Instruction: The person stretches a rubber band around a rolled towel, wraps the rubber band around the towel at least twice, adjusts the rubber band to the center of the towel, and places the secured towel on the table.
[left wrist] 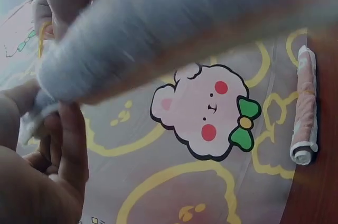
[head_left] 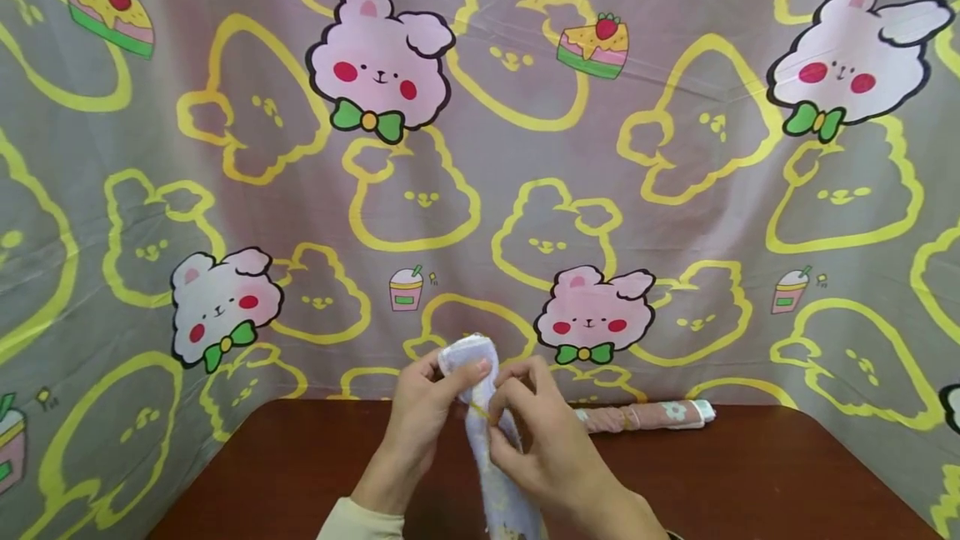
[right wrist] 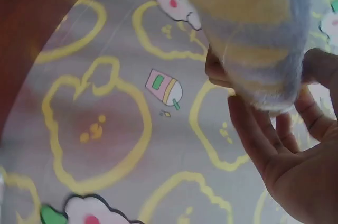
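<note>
A pale, fuzzy rolled towel (head_left: 504, 494) stands roughly upright between the two hands, its upper end bent over. The left hand (head_left: 416, 415) grips that upper end, thumb lying across the front. Close beside it, the right hand (head_left: 543, 436) pinches a thin yellow rubber band (head_left: 482, 412) at the towel's side. From the left wrist, the band (left wrist: 43, 38) shows as a stretched loop at the right hand's fingers. Yellow and grey stripes mark the towel (right wrist: 253, 23) in the right wrist view. How far the band goes round the towel is hidden.
A second rolled towel (head_left: 652, 417), pink with flowers, lies toward the back of the dark reddish-brown table (head_left: 750, 482), right of the hands. Behind the table hangs a grey curtain (head_left: 480, 157) printed with rabbits, cakes and drinks.
</note>
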`<move>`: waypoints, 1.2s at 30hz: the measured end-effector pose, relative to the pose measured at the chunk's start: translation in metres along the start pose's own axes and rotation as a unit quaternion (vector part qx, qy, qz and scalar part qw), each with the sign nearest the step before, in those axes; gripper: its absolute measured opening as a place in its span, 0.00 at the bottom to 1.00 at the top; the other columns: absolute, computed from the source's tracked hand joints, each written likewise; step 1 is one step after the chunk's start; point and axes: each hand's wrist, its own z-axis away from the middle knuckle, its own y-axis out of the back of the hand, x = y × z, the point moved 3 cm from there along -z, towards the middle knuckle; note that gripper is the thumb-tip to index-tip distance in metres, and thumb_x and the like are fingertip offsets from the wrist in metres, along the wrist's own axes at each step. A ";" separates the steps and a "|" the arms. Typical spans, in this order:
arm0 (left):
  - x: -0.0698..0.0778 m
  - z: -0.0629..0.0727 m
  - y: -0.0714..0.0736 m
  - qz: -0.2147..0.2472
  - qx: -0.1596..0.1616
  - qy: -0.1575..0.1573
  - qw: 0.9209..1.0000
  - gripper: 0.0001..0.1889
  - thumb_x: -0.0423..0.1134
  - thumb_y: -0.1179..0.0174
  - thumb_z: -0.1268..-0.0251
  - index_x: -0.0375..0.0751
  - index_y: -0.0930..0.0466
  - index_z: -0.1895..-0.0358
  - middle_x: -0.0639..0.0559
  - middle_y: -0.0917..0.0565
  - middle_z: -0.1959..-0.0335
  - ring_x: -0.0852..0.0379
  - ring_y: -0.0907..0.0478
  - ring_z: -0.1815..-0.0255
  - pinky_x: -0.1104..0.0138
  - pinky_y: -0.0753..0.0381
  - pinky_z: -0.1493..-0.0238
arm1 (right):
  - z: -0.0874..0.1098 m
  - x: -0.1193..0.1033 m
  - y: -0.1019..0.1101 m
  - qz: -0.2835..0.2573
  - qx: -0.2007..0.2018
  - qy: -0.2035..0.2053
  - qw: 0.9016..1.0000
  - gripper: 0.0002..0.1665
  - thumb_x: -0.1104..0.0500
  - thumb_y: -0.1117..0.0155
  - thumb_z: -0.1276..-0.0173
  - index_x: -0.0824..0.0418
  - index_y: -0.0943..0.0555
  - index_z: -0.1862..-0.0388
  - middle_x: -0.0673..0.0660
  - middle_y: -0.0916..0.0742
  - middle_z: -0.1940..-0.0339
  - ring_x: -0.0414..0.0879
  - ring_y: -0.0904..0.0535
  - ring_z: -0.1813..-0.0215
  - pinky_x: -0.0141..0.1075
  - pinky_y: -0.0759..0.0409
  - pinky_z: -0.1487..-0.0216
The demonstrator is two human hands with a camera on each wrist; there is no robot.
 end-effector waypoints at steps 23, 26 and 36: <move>-0.002 -0.002 0.001 -0.063 -0.026 -0.082 0.994 0.12 0.35 0.24 0.39 0.30 0.13 0.59 0.48 0.17 0.71 0.58 0.22 0.71 0.69 0.21 0.71 | 0.002 0.015 0.004 -0.038 -0.034 -0.108 0.993 0.21 0.65 0.18 0.37 0.55 0.26 0.61 0.52 0.27 0.58 0.42 0.27 0.60 0.34 0.20 0.63; -0.001 -0.002 0.001 -0.068 0.008 -0.069 0.995 0.14 0.37 0.22 0.41 0.30 0.11 0.59 0.48 0.18 0.72 0.57 0.22 0.72 0.68 0.20 0.74 | 0.001 0.012 0.002 0.033 -0.037 -0.068 0.996 0.24 0.73 0.22 0.44 0.53 0.25 0.61 0.49 0.25 0.55 0.42 0.24 0.58 0.34 0.19 0.61; -0.002 -0.004 0.005 -0.044 0.021 -0.020 0.999 0.14 0.38 0.23 0.39 0.29 0.12 0.60 0.48 0.16 0.72 0.57 0.20 0.74 0.67 0.18 0.74 | 0.001 0.013 0.000 0.002 -0.066 -0.049 0.997 0.25 0.81 0.39 0.41 0.51 0.21 0.62 0.51 0.23 0.50 0.45 0.23 0.51 0.36 0.19 0.56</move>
